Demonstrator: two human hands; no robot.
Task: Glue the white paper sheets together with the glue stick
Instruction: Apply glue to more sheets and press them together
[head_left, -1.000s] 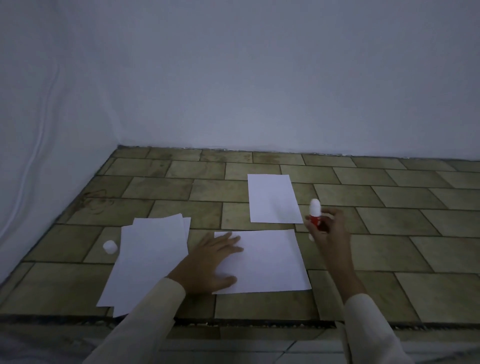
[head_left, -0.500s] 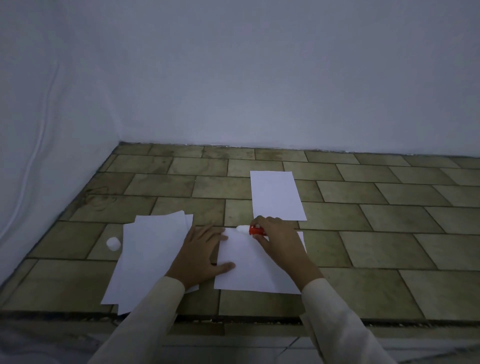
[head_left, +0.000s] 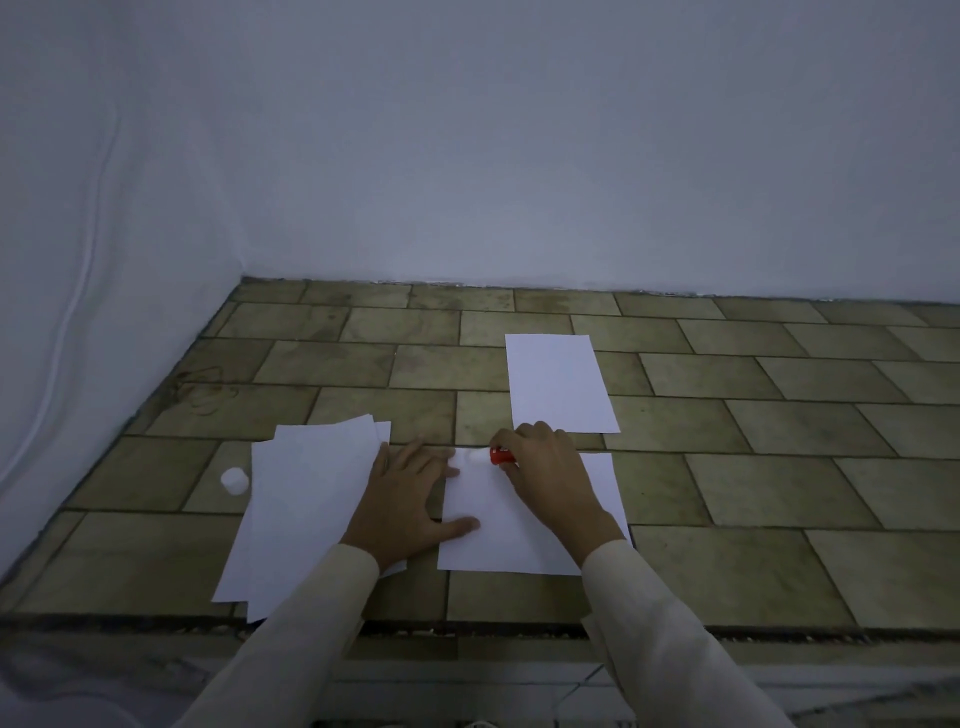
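Gluing now: my right hand (head_left: 545, 478) is curled round the red glue stick (head_left: 501, 456). Its white tip lies sideways on the far-left corner of the near sheet (head_left: 519, 540). I judge this to be the start of a stroke along that far edge.
Left hand: my left hand (head_left: 402, 499) lies flat with fingers straight and spread. It presses the near sheet's left edge so the paper cannot slide or buckle under the stick's drag.
Far sheet: the far sheet (head_left: 561, 382) lies just beyond the near sheet, with a strip of tile between them. I reckon it sits close so it can be laid onto the glued edge.
Stack: the fanned stack of sheets (head_left: 306, 499) is just left of the near sheet, partly under my left wrist. These are spares, kept off the glue.
Cap: the small white cap (head_left: 234, 480) stands beyond the stack, well left of the near sheet. It is off because the stick is in use.
Floor: the tiled floor (head_left: 779, 467) carries everything.
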